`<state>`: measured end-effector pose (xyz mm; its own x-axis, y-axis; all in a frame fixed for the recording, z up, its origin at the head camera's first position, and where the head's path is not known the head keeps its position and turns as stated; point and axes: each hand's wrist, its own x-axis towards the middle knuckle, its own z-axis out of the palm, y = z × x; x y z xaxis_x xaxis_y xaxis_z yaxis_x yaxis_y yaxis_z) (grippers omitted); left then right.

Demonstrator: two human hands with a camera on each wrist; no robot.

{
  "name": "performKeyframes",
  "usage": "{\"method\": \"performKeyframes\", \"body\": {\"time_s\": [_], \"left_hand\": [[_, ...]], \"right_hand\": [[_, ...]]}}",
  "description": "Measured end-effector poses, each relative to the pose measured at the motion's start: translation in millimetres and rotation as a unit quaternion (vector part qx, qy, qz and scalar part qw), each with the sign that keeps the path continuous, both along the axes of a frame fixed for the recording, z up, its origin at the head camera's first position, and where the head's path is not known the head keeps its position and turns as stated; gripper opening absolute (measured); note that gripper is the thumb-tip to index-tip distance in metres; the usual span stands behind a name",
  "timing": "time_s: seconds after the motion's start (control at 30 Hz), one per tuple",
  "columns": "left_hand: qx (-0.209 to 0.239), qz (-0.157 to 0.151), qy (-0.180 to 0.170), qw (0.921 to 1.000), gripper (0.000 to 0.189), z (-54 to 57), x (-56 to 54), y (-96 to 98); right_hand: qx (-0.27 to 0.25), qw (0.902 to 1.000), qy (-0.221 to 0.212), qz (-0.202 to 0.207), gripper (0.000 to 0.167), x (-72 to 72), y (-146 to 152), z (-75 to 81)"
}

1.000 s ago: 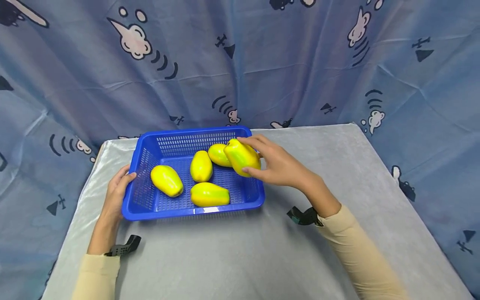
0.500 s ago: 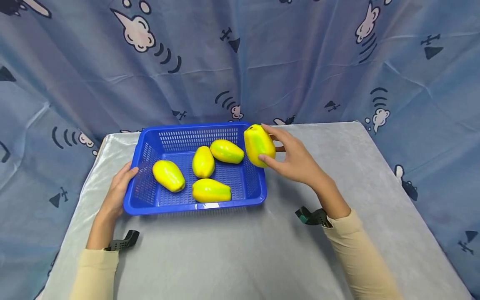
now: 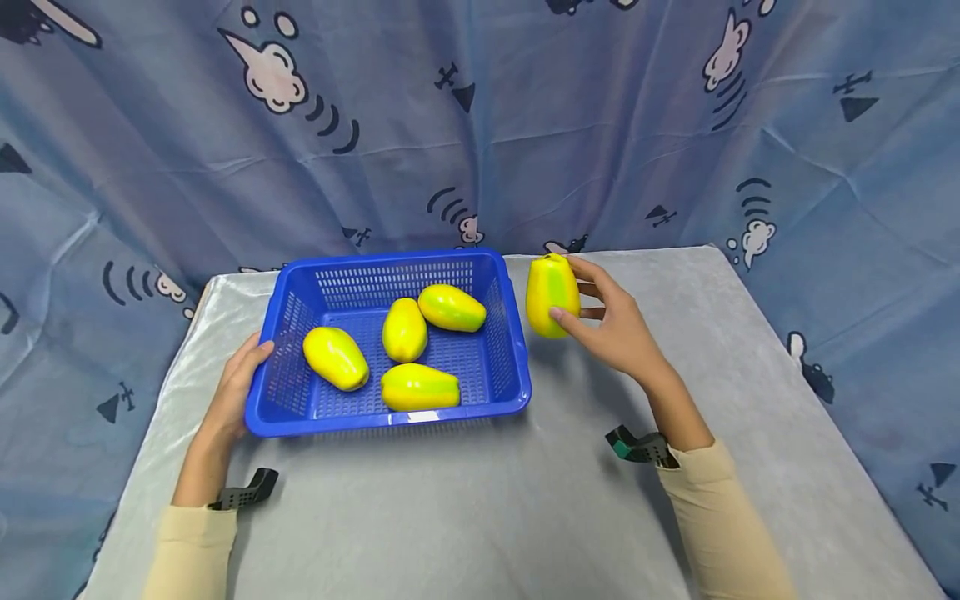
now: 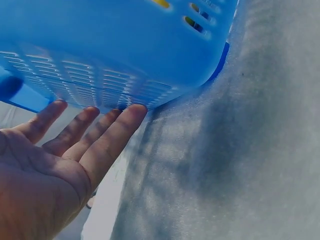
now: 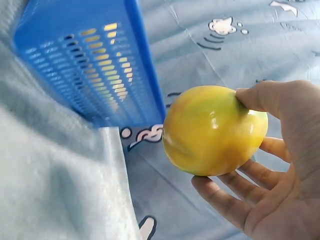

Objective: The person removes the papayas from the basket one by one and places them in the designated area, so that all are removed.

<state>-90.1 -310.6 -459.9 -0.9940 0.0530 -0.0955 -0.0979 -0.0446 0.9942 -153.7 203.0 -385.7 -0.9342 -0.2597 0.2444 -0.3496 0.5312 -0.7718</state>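
My right hand [image 3: 611, 325] holds a yellow-green papaya [image 3: 551, 296] upright, just past the right rim of a blue plastic basket [image 3: 386, 422]. In the right wrist view the thumb presses one side of this papaya [image 5: 212, 130] and the fingertips support the other. My left hand [image 3: 232, 387] grips the basket's left end, its thumb over the rim. The left wrist view has its fingers [image 4: 112, 145] against the outside of the slotted wall; the thumb is hidden there. Inside the basket lie several more papayas, one at the left [image 3: 336, 358] and one near the front [image 3: 420, 387].
A pale grey cloth covers the table [image 3: 465, 508]. Behind and on both sides hangs a blue patterned curtain [image 3: 540, 150]. The table's back edge runs close behind the basket. Each wrist carries a black strap mount [image 3: 641, 446].
My right hand has carried the papaya out of the basket, rightward over its right rim, turning it more upright. My left hand stays on the basket, which keeps its place.
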Motion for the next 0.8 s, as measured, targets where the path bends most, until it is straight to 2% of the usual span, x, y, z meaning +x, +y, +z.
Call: {"method": "performKeyframes", "body": {"time_s": [0.17, 0.47, 0.8], "left_hand": [[0.007, -0.011, 0.005, 0.9999, 0.043, -1.9, 0.8, -1.2], [0.003, -0.011, 0.002, 0.9999, 0.05, -1.3, 2.0, -0.8], [0.011, -0.001, 0.002, 0.9999, 0.03, 0.6, 1.4, -0.1]], "right_hand": [[0.003, 0.9996, -0.024, -0.015, 0.074, -0.1, 10, -7.0], [0.0, 0.9977, -0.057, -0.037, 0.071, -1.2, 20, -22.1], [-0.03, 0.9956, -0.076, -0.046, 0.072, -10.9, 21, -38.5]]}}
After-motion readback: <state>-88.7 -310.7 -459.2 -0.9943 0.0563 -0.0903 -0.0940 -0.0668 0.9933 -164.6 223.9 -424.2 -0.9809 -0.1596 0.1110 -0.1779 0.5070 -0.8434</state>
